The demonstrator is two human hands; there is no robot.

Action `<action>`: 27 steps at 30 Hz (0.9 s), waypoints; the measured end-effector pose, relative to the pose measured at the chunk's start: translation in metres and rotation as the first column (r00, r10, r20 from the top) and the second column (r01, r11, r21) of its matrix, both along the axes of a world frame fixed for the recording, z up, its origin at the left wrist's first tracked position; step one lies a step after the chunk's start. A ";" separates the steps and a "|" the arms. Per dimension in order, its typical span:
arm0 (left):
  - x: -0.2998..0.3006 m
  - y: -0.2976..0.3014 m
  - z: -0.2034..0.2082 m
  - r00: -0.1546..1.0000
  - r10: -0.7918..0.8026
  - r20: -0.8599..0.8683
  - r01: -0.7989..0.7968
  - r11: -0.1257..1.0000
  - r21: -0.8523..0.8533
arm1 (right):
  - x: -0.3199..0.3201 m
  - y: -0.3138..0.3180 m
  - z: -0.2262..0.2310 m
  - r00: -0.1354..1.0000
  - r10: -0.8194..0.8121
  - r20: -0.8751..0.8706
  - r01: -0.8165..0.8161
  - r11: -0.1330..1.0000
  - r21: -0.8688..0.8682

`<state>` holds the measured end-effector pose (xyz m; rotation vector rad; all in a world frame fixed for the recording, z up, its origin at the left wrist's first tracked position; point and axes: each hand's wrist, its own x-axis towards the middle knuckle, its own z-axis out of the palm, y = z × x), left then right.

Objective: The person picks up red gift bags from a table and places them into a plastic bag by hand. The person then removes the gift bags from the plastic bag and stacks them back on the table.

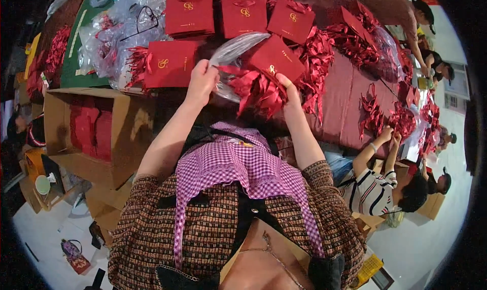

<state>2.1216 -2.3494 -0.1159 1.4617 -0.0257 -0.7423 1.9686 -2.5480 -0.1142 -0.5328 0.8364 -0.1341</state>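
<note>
My left hand (203,82) is closed on the edge of a clear plastic bag (236,47) and holds it up. My right hand (290,91), thumb on top, grips red paper gift bags (278,57) with gold print, tilted beside the plastic's opening. Loose red ribbons (256,91) hang from these gift bags toward me, between my hands. I cannot tell how many bags are in the bundle, or how far the plastic reaches round them. Left of my left hand, another red gift bag (172,64) lies flat on the table.
Stacks of red gift bags (190,13) line the table's far side. Crumpled clear plastic (119,31) lies at the left, above an open cardboard box (134,132). At the right, a co-worker in a striped shirt (373,191) handles red ribbons (401,118); other people are beyond.
</note>
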 end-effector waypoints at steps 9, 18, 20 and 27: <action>-0.019 0.003 0.040 0.995 -0.086 0.041 0.088 0.996 -0.033 | -0.018 -0.002 -0.037 1.000 0.002 -0.003 -0.002 1.000 -0.002; 0.026 0.008 0.017 0.971 -0.138 -0.196 0.137 0.990 -0.018 | -0.030 0.007 -0.032 0.993 0.050 0.109 -0.033 0.988 -0.152; 0.032 0.001 -0.018 0.897 -0.100 -0.431 -0.007 0.971 -0.240 | -0.031 0.002 -0.038 0.994 0.057 0.096 -0.043 0.989 -0.138; 0.022 -0.044 -0.020 0.814 -0.258 -0.520 0.129 0.954 -0.272 | -0.024 0.000 -0.004 0.995 0.063 0.074 -0.053 0.991 -0.124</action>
